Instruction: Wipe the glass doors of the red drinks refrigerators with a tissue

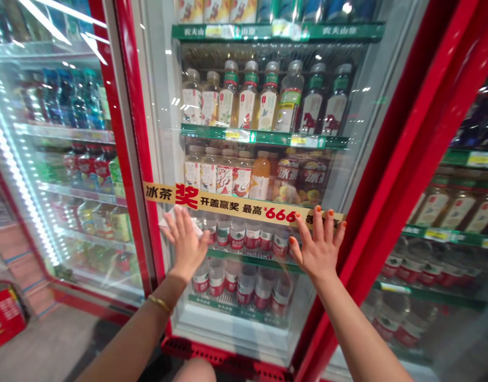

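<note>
My left hand (pixel 186 245) lies flat on the glass door of a red-framed drinks fridge (pixel 137 127), its fingers spread. A white cloth (pixel 172 218) is pressed under that hand against the glass. My right hand (pixel 317 248) also rests on the glass with spread fingers, near the door's right edge and holding nothing. Both hands sit just below a yellow banner with Chinese text (pixel 236 206). Behind the glass, rows of bottled drinks (pixel 247 101) stand on green-edged shelves, and water bottles (pixel 238 234) stand right behind my hands.
Matching glass-door fridges full of drinks stand to the left (pixel 68 159) and right (pixel 446 212). A red vent grille (pixel 223 356) runs along the fridge base. A red carton (pixel 5 315) sits on the grey floor (pixel 56 339) at lower left.
</note>
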Demonstrator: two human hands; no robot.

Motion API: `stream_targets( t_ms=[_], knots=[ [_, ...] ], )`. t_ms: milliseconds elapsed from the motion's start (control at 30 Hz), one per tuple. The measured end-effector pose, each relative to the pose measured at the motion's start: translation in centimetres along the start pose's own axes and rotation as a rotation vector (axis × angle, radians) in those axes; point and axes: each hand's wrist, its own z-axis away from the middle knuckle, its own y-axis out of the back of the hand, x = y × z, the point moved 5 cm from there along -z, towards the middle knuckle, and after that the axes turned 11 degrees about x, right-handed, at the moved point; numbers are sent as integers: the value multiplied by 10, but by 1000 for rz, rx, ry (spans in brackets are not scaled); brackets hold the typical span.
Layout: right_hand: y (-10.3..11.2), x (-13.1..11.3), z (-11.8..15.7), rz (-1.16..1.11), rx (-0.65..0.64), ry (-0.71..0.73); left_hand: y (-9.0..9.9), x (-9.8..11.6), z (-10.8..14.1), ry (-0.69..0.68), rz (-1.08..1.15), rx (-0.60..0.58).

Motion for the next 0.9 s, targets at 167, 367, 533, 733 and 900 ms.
stream_targets(
  t_ms=[167,367,533,733,900],
  knots=[
    [1,0,-1,22,-3,12,-15,48,70,-445,16,-131],
    [2,-1,-2,17,5,21,4,-12,40,75,-66,64],
    [3,0,-1,1,13,17,-24,56,60,-196,6,-141],
    [2,-2,-2,17,-3,12,0,22,116,-329,3,-3],
    [3,-2,-3,34,8,19,-1,26,20,99,22,50]
  ],
)
